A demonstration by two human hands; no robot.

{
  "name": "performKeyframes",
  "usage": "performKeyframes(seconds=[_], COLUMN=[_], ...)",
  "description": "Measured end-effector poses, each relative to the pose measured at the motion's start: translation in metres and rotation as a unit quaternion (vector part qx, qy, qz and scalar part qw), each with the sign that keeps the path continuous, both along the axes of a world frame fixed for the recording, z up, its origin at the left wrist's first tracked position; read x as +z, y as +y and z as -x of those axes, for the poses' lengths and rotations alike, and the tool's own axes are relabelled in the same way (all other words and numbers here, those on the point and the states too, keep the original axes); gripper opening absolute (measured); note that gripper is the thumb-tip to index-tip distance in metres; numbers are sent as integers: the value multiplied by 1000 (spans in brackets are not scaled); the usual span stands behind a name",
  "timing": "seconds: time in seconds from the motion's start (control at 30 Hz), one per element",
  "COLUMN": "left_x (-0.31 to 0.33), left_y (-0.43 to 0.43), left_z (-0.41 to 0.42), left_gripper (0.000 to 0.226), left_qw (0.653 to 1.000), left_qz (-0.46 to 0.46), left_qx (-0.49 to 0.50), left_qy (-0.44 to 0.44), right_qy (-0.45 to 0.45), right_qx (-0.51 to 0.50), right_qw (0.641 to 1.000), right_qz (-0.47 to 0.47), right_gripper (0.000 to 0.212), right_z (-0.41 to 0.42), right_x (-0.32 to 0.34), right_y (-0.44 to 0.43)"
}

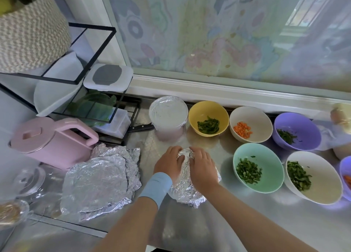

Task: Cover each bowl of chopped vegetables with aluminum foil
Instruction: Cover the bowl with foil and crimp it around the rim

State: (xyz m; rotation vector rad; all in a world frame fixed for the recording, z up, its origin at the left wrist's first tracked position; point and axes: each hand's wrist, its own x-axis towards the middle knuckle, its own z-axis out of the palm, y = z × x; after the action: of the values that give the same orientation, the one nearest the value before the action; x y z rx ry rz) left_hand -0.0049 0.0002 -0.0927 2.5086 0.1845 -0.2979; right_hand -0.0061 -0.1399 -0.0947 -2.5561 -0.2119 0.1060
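A bowl wrapped in crinkled aluminum foil (187,193) stands on the steel counter in front of me. My left hand (168,161) and my right hand (202,166) lie on top of it side by side, fingers curved down over the foil. Behind it stands another foil-covered bowl (168,111). Uncovered bowls hold chopped vegetables: a yellow bowl (209,109) with greens, a white bowl (250,117) with carrot, a purple bowl (297,124), a mint bowl (259,153) and a large white bowl (313,162) with greens. Loose foil sheets (100,181) lie to the left.
A pink kettle (51,141) stands at the left beside a black wire rack (91,48) with containers and a woven basket (32,31). A knife (139,127) lies by the rack. Glass lids (28,179) sit at the near left. Another purple bowl (346,168) is cut off at right.
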Motion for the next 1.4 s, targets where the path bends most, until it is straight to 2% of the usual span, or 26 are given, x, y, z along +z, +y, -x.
performKeyframes(seconds=[0.13, 0.3, 0.47, 0.5, 0.57, 0.63, 0.77, 0.9, 1.0, 1.07, 1.13, 1.2, 1.27, 1.4], left_x=[1, -4, -6, -6, -7, -5, -3, 0, -2, -3, 2, 8, 8, 6], left_y=[4, 0, -2, -4, -8, -12, -17, -19, -11, -6, -7, -12, -15, -19], left_z=[-5, 5, 9, 10, 12, 13, 15, 18, 12, 7, 2, 1, 1, 0], left_gripper=[22, 39, 37, 36, 37, 37, 35, 32, 31, 35, 52, 63, 57, 36], left_qw=[1000, 998, 998, 998, 997, 994, 988, 984, 992, 998, 999, 996, 994, 998], left_qz=[0, 51, 49, 48, 52, 58, 71, 87, 34, -9, 16, 37, 35, 41], left_qx=[4, -21, 16, 28, 60, 96, 140, 157, 113, 64, -6, -73, -96, -40], left_qy=[-4, -38, -33, -31, -23, -17, -5, 22, 47, 2, -51, -38, -21, -15], right_qy=[6, 31, 103, 77, -5, -29, 89, 132, 140, 133, 127, 124, 126, 144], right_qx=[21, 14, 16, 18, -5, -69, -117, -125, -117, -113, -110, -109, -103, -76], right_qw=[1000, 999, 993, 996, 1000, 996, 989, 983, 983, 984, 986, 986, 986, 986], right_qz=[21, 19, -51, -52, 4, 42, 11, -27, -25, -22, -22, -25, -37, -42], right_gripper=[40, 42, 42, 42, 40, 42, 45, 37, 33, 32, 31, 30, 30, 30], right_z=[-4, -8, -17, -16, -5, 10, 22, 6, 0, -1, -1, -1, -3, -9], right_x=[0, 2, 6, 7, 7, 8, 8, 11, 12, 13, 12, 11, 10, 8], right_y=[2, 2, -5, -8, -13, -14, -9, -15, -18, -18, -18, -20, -23, -31])
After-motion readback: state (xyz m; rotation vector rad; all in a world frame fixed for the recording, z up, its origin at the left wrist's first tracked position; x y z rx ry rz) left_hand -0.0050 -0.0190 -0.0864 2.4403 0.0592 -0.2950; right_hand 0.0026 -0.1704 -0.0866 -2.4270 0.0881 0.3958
